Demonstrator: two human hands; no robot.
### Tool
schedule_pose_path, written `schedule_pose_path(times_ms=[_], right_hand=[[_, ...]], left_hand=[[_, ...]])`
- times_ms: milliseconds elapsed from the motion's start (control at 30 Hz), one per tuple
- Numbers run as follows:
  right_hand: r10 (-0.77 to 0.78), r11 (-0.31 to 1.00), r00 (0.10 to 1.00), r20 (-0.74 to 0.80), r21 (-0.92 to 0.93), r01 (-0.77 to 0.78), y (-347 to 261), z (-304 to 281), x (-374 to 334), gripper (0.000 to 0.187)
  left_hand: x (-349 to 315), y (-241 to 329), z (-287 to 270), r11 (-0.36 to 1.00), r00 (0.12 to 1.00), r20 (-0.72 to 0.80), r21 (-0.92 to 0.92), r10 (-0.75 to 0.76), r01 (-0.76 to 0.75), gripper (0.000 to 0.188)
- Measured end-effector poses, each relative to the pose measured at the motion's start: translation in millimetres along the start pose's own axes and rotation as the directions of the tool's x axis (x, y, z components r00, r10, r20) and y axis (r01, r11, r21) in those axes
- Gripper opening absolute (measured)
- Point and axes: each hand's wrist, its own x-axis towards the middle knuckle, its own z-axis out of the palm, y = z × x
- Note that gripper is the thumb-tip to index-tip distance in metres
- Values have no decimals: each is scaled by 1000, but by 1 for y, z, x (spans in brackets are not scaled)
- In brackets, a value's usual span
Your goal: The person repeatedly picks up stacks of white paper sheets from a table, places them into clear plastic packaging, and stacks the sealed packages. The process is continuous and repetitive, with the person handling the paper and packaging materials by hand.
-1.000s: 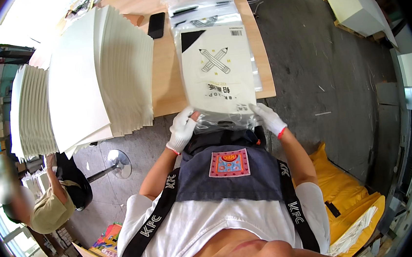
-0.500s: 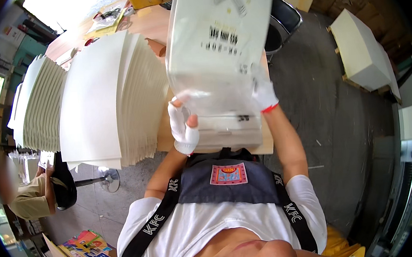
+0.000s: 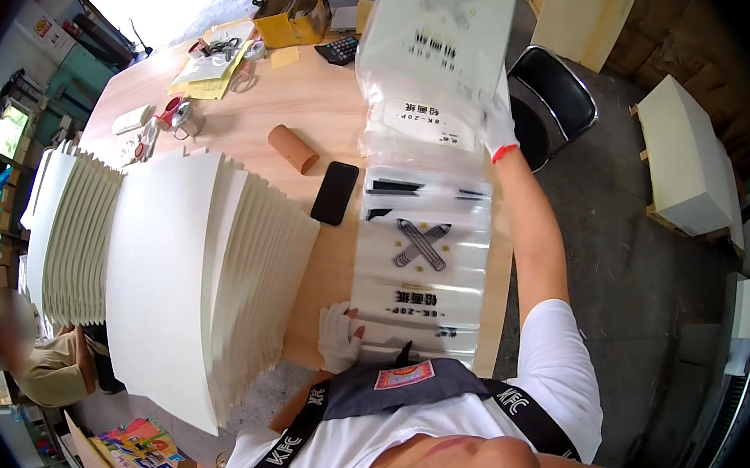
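Observation:
My right hand (image 3: 498, 130), in a white glove with a red cuff, grips the right edge of a clear plastic bag of white paper (image 3: 455, 26) at the far end of the table. Below that bag lies more printed plastic, partly covered by it. Nearer to me is a pile of clear plastic bags (image 3: 423, 274), printed with crossed pencils. My left hand (image 3: 339, 337), gloved with bare fingertips, rests at the pile's near left edge with thumb and finger apart, seemingly holding nothing.
Tall stacks of white paper sheets (image 3: 160, 279) stand on the left. On the wooden table (image 3: 232, 126) are a black phone (image 3: 335, 193), a brown cardboard tube (image 3: 293, 148), a calculator (image 3: 338, 52) and a yellow box (image 3: 292, 18). A black chair (image 3: 559, 97) stands right; a person (image 3: 52, 365) sits left.
My right hand has moved away from me, carrying the bag of paper to the far end. My left hand has come back toward my body, uncovering the pile of printed bags.

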Motion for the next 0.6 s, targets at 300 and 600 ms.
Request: schedule_pose_path(times_ms=[300, 600], right_hand=[[46, 760, 853, -520, -536, -367, 98, -59, -16, 64], [479, 736, 861, -171, -457, -500, -13, -52, -146, 90]], left_hand=[[3, 1, 5, 999, 1000, -19, 44, -9, 10, 37], [4, -2, 0, 990, 991, -34, 58, 129, -127, 36]])
